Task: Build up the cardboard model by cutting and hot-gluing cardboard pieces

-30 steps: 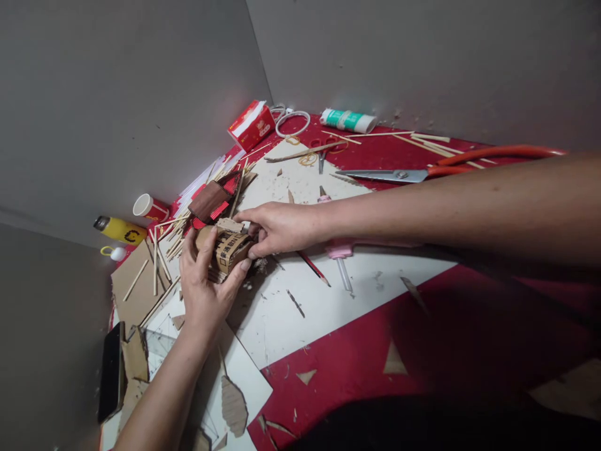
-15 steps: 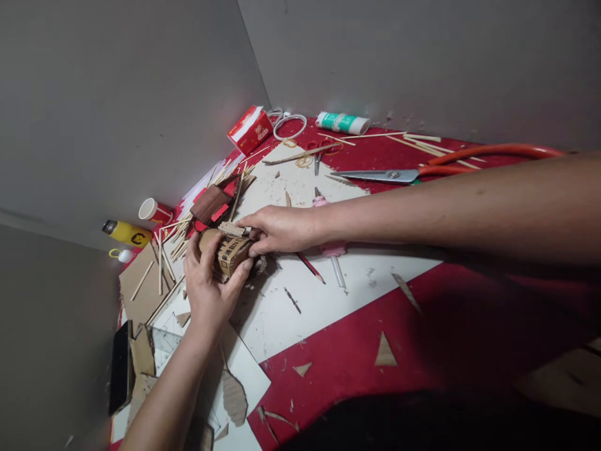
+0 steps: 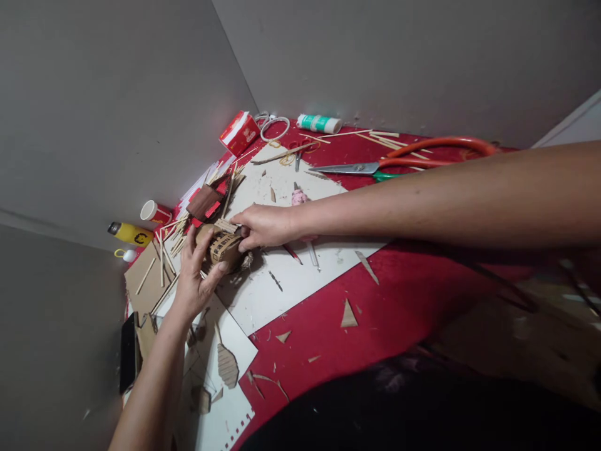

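A small brown cardboard model (image 3: 224,245) with printed lettering sits on a white board (image 3: 282,275) on the red surface. My left hand (image 3: 195,275) wraps around it from the near side, thumb and fingers gripping its sides. From the right, my right hand (image 3: 263,225) reaches in and its fingertips pinch the model's top and far edge, where a short strip of wood lies. Both forearms are bare.
Large orange-handled scissors (image 3: 399,163) lie at the back. A glue tube (image 3: 319,123), red box (image 3: 239,133), white cable coil (image 3: 275,125), paper cup (image 3: 154,212), yellow bottle (image 3: 128,233) and a black phone (image 3: 128,352) line the walls. Wooden sticks and cardboard scraps are scattered about.
The view has swung right and pulled back, so everything sits further left and smaller. Both hands keep hold of the cardboard model, with my left thumb shifted slightly along it.
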`<control>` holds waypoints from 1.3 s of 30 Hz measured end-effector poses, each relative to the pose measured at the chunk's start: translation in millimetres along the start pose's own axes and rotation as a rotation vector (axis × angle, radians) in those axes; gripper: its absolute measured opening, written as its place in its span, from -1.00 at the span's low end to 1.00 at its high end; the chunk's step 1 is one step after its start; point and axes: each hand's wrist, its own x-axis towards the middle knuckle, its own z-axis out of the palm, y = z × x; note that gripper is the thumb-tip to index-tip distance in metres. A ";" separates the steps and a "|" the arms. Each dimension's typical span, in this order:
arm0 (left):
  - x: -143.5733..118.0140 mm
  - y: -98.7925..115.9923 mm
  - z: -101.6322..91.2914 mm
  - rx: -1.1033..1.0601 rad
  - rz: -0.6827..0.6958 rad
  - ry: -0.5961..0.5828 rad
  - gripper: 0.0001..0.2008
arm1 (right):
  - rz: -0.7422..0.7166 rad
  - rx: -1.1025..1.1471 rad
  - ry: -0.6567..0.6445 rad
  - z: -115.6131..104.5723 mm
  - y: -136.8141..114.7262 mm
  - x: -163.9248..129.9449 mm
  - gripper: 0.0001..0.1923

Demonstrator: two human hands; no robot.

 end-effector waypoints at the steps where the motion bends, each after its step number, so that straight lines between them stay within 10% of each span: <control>1: 0.8 0.4 0.7 -0.010 -0.005 0.002 -0.39 | 0.000 -0.002 0.005 0.0 -0.5 -0.5 -0.66; 21: 6.3 9.8 -1.9 0.009 -0.034 0.044 -0.36 | -0.021 0.087 0.017 0.0 5.8 0.6 -0.83; 32: 3.9 35.7 -43.7 -0.373 -0.312 0.319 -0.47 | 0.090 0.518 0.188 -11.4 -19.3 -26.1 -0.44; 39: -11.3 62.6 -47.4 -0.378 -0.243 0.375 -0.46 | 0.117 0.821 -0.023 6.6 -46.8 -37.2 -0.21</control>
